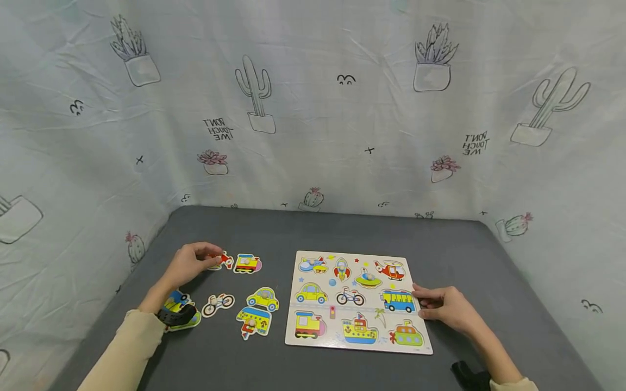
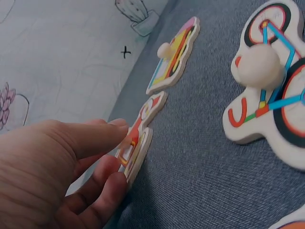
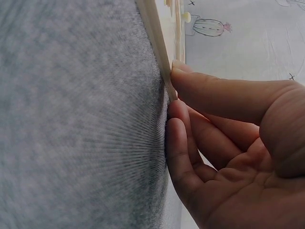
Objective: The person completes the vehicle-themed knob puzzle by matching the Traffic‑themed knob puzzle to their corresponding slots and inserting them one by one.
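Observation:
In the head view my left hand [image 1: 192, 263] is at a red helicopter puzzle piece [image 1: 227, 260] on the left of the table. Its thumb and fingers pinch the piece in the left wrist view, hiding much of the helicopter [image 2: 151, 107]. A yellow train piece [image 1: 248, 264] lies just beyond its tail. My right hand [image 1: 447, 308] grips the right edge of a pale wooden puzzle board [image 1: 334, 335]. From the right wrist, the thumb shows on top of the board's edge [image 3: 156, 38], with fingertips beneath and beside it. The board carries printed vehicle pictures.
Between the left hand and the board lie a bicycle piece [image 1: 218, 305], a yellow car piece [image 1: 263, 297] and a blue-and-yellow piece [image 1: 261, 321] overlapping a small rocket piece [image 1: 248, 327]. More pieces sit under the left wrist, partly hidden. A patterned curtain [image 1: 313, 108] surrounds the grey table [image 1: 371, 233].

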`<state>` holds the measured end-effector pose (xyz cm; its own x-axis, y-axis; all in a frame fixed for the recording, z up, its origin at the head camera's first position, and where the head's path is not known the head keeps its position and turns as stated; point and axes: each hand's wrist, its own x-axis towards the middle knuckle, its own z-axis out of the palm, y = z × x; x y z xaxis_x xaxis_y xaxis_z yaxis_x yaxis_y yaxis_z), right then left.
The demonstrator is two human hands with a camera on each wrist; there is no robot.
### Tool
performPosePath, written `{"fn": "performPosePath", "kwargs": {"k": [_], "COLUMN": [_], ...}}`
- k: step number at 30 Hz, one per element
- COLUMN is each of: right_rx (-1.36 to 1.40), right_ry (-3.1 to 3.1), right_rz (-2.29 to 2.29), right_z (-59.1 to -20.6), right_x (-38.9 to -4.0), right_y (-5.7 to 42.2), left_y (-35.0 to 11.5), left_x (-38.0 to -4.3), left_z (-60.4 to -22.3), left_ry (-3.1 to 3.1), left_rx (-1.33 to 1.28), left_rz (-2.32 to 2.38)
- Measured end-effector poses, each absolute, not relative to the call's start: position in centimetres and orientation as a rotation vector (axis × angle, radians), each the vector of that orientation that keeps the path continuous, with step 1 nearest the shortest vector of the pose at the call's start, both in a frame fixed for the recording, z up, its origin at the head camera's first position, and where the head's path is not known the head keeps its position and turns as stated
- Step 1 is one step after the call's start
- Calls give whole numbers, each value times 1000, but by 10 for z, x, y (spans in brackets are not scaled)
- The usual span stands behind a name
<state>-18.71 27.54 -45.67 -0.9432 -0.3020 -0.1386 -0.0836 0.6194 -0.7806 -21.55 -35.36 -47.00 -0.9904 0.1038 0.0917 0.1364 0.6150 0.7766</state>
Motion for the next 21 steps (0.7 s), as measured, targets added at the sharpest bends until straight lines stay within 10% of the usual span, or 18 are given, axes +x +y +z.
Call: {"fn": "performPosePath", "kwargs": {"k": [21], "right_rx": [-313], "right_ry": [2578], "right_rz": [-1232], "right_z": [-457], "right_x": [-189], "right_y": [277], "left_y": [-364], "left_x": [-221], "left_z": [-474], "left_ry": [-2806], "left_rx": [-245], "left_rz": [-1271]}}
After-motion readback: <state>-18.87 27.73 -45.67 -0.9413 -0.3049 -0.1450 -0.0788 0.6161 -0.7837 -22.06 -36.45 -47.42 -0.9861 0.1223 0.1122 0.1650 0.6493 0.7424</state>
